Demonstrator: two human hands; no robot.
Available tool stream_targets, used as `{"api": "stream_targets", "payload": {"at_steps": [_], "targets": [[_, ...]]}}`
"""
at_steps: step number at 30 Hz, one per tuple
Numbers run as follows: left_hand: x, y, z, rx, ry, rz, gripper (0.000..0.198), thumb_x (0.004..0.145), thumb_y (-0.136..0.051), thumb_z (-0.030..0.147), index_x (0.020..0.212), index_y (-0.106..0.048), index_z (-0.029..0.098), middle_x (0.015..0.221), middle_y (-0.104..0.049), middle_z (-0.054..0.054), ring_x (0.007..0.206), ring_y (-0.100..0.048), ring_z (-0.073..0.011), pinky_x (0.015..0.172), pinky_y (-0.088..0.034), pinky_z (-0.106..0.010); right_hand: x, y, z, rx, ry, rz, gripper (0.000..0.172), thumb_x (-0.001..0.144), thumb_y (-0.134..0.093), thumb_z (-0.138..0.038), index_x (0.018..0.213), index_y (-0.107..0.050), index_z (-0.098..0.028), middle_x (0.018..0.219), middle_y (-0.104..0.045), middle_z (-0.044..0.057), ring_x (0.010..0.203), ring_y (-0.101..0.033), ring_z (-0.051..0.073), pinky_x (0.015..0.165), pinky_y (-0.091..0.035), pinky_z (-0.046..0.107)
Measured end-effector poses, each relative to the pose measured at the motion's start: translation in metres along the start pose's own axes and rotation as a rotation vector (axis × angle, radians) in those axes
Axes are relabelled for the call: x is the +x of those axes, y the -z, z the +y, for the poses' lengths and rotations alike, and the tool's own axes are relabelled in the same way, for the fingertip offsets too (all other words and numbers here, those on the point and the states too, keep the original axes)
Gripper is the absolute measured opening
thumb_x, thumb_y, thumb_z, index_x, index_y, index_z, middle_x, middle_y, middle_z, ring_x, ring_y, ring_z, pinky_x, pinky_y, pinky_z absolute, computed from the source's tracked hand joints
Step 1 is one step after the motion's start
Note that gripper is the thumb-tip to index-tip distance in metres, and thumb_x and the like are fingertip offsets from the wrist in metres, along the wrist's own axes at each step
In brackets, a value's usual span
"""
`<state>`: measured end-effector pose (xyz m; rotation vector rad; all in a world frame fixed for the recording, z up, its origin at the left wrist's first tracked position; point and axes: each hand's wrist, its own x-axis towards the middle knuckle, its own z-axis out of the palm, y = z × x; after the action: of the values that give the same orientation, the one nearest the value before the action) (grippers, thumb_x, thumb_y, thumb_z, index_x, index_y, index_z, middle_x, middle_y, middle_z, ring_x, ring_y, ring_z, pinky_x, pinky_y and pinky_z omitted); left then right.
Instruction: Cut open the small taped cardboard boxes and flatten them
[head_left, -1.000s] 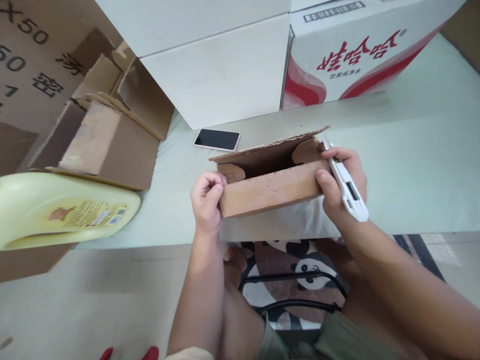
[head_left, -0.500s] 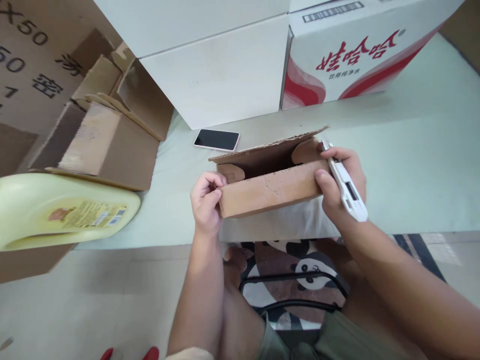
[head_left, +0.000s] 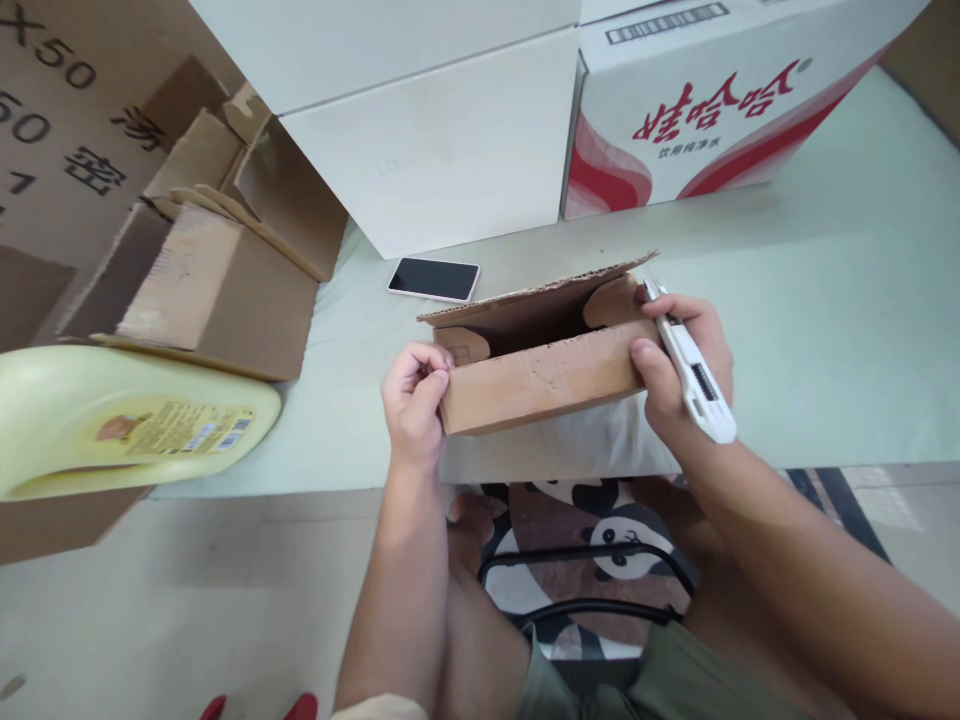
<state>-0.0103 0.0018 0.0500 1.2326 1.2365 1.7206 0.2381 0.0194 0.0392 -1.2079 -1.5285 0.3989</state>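
A small brown cardboard box with its flaps up sits at the near edge of the pale green table. My left hand pinches the box's left end, fingers curled on the cardboard. My right hand grips the box's right end, thumb on the front wall. The same hand also holds a white utility knife, which lies along the palm with its tip pointing away from me. The inside of the box is dark and I cannot see what is in it.
A phone lies face up behind the box. Large white cartons and a red-printed carton stand at the back. Open brown boxes and a yellow plastic jug are on the left. A panda-print seat is below.
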Motion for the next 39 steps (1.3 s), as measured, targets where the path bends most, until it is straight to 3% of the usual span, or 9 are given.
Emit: {"api": "stream_targets", "payload": {"at_steps": [28,39], "targets": [[-0.0007,-0.0017,0.0006,0.063,0.006,0.016,0.011,0.069,-0.063,0.024,0.063,-0.054,0.020,0.066,-0.053,-0.001,0.064,-0.048,-0.0144,0.060,-0.038,-0.028,0.0005,-0.0010,-0.0011,-0.003,-0.005,0.012,0.025,0.084,-0.058,-0.035,0.106,-0.061,-0.023,0.092,-0.066,0.000,0.076,-0.061,0.020,0.070,-0.049,0.037],[-0.0020,-0.0053,-0.0008,0.033,0.002,0.064,0.010,0.068,-0.061,0.023,0.062,-0.053,0.020,0.066,-0.053,-0.001,0.065,-0.047,-0.0146,0.062,-0.036,-0.029,-0.0019,-0.0040,-0.0023,0.027,-0.019,0.036,0.026,0.084,-0.059,-0.035,0.107,-0.060,-0.023,0.098,-0.068,0.003,0.088,-0.063,0.023,0.078,-0.047,0.040]]}}
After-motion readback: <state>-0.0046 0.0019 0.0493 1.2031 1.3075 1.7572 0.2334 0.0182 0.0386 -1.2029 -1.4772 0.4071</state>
